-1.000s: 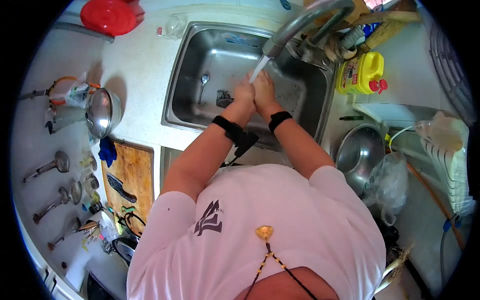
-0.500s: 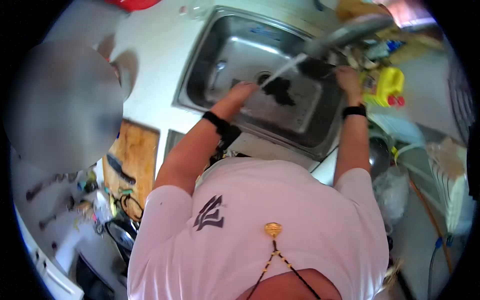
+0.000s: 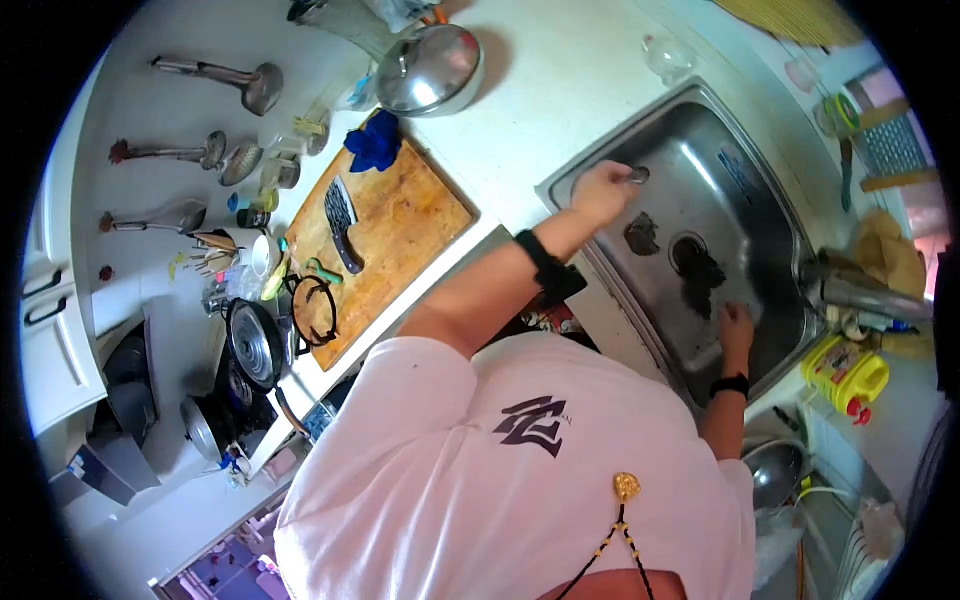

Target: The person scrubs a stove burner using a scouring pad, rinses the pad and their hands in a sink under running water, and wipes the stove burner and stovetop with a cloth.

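Observation:
My left hand [image 3: 600,192] is over the left rim of the metal sink [image 3: 672,352], its fingers closed on a small rounded metal piece [image 3: 638,175]. Most of that piece is hidden in the fingers, so its kind does not show. My right hand [image 3: 737,325] hangs inside the right front part of the sink, fingers slightly apart, with nothing visible in them. Between the hands, a dark wet clump [image 3: 700,285] lies beside the drain [image 3: 688,252]. A smaller dark patch [image 3: 642,234] sits nearer my left hand.
A faucet [image 3: 865,295] reaches over the sink's right end, near a yellow bottle [image 3: 845,372]. To the left, a wooden cutting board [image 3: 400,225] holds a cleaver [image 3: 342,222] and a blue cloth-like bundle [image 3: 375,142]. A lidded pot [image 3: 430,70] stands behind it.
My view has turned left. My left hand has moved to the sink's left edge with a metal piece in it. My right hand has left the faucet area; the water stream no longer shows.

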A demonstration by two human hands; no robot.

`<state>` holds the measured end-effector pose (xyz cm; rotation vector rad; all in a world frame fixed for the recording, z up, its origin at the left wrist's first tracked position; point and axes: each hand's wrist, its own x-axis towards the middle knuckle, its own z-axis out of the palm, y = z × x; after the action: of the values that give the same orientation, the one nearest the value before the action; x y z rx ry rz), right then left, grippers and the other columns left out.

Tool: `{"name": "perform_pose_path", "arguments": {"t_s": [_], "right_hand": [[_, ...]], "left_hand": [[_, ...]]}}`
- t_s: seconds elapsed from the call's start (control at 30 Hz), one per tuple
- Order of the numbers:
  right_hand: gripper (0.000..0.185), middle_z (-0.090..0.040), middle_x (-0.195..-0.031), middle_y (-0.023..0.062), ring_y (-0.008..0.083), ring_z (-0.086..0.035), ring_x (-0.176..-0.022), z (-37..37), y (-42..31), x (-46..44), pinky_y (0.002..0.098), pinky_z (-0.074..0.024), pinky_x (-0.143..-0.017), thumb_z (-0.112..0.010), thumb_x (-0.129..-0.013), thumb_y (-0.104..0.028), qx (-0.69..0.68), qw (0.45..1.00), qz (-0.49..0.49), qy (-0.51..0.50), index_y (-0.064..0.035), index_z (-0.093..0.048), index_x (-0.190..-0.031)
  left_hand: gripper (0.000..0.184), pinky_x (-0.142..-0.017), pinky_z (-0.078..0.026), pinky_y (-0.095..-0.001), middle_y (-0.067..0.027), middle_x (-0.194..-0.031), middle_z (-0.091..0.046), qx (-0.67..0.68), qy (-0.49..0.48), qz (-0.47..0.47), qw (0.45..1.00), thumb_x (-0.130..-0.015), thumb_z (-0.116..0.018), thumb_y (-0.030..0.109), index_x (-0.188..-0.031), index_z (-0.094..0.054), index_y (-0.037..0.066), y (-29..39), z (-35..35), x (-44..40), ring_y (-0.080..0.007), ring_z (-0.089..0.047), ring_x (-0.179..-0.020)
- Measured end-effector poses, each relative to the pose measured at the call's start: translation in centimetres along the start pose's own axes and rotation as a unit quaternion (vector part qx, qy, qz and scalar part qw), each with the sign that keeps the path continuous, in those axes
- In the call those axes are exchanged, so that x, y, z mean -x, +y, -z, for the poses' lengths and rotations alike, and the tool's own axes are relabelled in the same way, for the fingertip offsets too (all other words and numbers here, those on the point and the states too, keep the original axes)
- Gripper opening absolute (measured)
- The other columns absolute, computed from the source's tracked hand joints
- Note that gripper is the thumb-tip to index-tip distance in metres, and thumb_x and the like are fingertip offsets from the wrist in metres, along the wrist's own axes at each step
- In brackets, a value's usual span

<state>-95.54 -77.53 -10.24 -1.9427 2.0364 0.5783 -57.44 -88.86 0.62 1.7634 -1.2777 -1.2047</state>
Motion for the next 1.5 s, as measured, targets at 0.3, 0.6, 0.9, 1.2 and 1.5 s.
{"name": "perform_pose_path", "arguments": {"t_s": [0.3, 0.6, 0.9, 1.2, 1.5], "right_hand": [[0.022, -0.067, -0.093, 0.0056, 0.0132, -0.064, -0.079, 4.7, -8.5, 2.9, 0.0280, -0.0525, -0.068, -0.063, -0.097, -0.016, -0.574, 0.818, -0.031, -0.007, 0.0009, -0.066, -0.110], [0.022, -0.070, -0.091, 0.0055, 0.0129, -0.065, -0.081, 16.5, -25.4, 6.0, 0.0258, -0.0511, -0.073, -0.063, -0.097, -0.017, -0.640, 0.766, 0.058, -0.016, 0.0016, -0.068, -0.108], [0.057, -0.052, -0.142, 0.0143, 0.0287, -0.061, -0.120, 23.8, -43.6, 8.6, 0.0460, -0.0555, -0.093, -0.055, -0.104, -0.034, -0.736, 0.576, 0.287, -0.213, -0.0066, -0.037, -0.150], [0.073, -0.039, -0.152, 0.0234, 0.0327, -0.050, -0.131, 18.4, -52.0, 14.6, 0.0475, -0.0520, -0.095, -0.065, -0.097, -0.028, -0.572, 0.606, 0.407, -0.375, -0.0108, -0.027, -0.157], [0.070, -0.047, -0.144, 0.0115, 0.0226, -0.045, -0.131, 11.8, -61.3, 32.0, 0.0342, -0.0401, -0.108, -0.068, -0.095, -0.026, -0.420, 0.485, 0.536, -0.549, -0.0062, -0.034, -0.154]], "left_hand": [[0.032, -0.095, -0.049, -0.0464, -0.0173, -0.102, -0.068, -0.421, 0.466, -0.146, 0.764, -0.076, -0.073, 0.012, -0.106, -0.069, 0.005, -11.5, 29.9, -3.2, -0.0383, -0.062, -0.104], [0.019, -0.086, -0.053, -0.0376, -0.0058, -0.097, -0.070, 0.077, 0.208, -0.017, 0.975, -0.095, -0.065, 0.027, -0.094, -0.068, 0.008, -16.5, 42.5, -2.9, -0.0232, -0.068, -0.088], [0.041, -0.093, -0.053, -0.0430, -0.0132, -0.120, -0.068, 0.662, -0.169, -0.126, 0.719, -0.100, -0.056, 0.033, -0.127, -0.060, 0.002, -7.3, 41.6, 12.5, -0.0280, -0.065, -0.111], [0.018, -0.083, -0.054, -0.0278, -0.0042, -0.100, -0.066, 0.588, 0.143, -0.108, 0.788, -0.089, -0.070, 0.013, -0.103, -0.061, 0.007, -8.7, 36.0, 31.8, -0.0143, -0.065, -0.093], [0.022, -0.066, -0.049, -0.0228, 0.0029, -0.080, -0.058, 0.559, 0.320, -0.077, 0.761, -0.093, -0.071, 0.026, -0.084, -0.056, 0.013, -17.3, 36.3, 50.8, -0.0063, -0.056, -0.071]]}}
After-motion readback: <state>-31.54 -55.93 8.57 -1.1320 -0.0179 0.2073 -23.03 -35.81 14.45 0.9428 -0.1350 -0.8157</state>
